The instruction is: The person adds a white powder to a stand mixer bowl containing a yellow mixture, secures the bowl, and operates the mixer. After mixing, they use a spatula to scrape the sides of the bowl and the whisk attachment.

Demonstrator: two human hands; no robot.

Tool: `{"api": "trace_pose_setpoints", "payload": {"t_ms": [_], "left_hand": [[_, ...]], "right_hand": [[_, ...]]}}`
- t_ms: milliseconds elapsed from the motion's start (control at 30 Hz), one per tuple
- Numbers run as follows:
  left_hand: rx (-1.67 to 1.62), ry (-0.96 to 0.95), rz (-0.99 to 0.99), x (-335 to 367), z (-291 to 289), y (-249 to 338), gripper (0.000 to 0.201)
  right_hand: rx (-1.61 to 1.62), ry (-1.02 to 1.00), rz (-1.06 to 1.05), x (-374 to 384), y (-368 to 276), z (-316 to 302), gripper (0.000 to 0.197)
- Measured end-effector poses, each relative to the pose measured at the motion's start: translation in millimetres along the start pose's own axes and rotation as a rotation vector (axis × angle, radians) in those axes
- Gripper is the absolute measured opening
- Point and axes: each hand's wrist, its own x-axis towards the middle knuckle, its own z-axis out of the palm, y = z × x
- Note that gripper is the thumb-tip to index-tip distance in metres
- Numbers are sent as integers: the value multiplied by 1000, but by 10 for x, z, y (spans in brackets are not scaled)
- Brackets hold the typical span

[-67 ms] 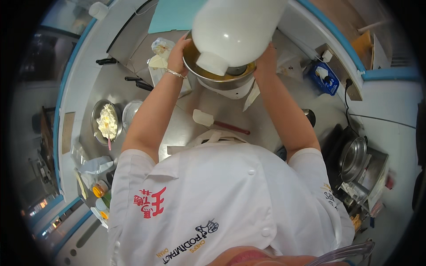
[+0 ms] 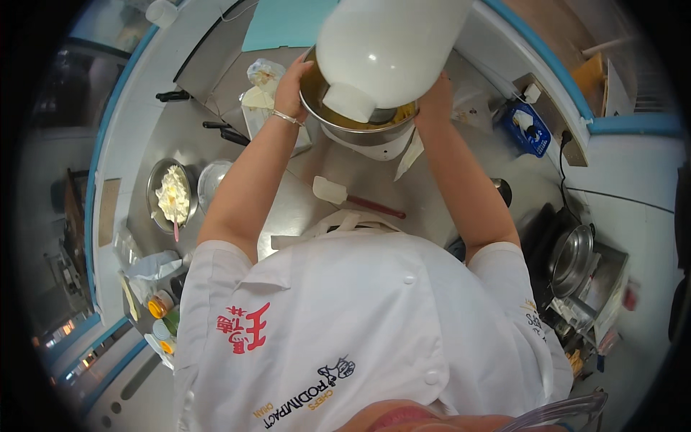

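Presumably to steady it, the left hand [image 2: 290, 90] and right hand [image 2: 434, 104] grip the steel bowl [image 2: 381, 137] beneath the mixer head [image 2: 389, 57], a spatula [image 2: 332, 191] lying near the counter's [image 2: 289, 209] front edge.

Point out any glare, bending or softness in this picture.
Head view: a small glare spot sits on the white mixer, and shine brightens the steel table near the spatula; head view, left edge: the blue frame curves, with dim, soft background beyond it; head view, upper middle: the mixing bowl looks reasonably sharp.
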Motion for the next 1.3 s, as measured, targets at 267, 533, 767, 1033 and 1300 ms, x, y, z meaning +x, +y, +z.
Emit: {"api": "trace_pose_setpoints", "payload": {"t_ms": [267,533,767,1033,1300], "left_hand": [[-119,-100,-19,199,-225,-54,45],[-26,-64,2,25,26,-6,46],[-54,-71,3,0,13,-8,47],[-9,-60,12,-20,67,-16,48],[299,-183,214,-198,39,-121,50]], "right_hand": [[87,-26,-8,-67,-61,218,33],[16,-75,-54,113,89,-93,36],[3,-23,-57,112,132,-76,39],[46,-52,-54,166,161,-164,41],[-49,-48,-13,-190,-56,-237,41]]}}
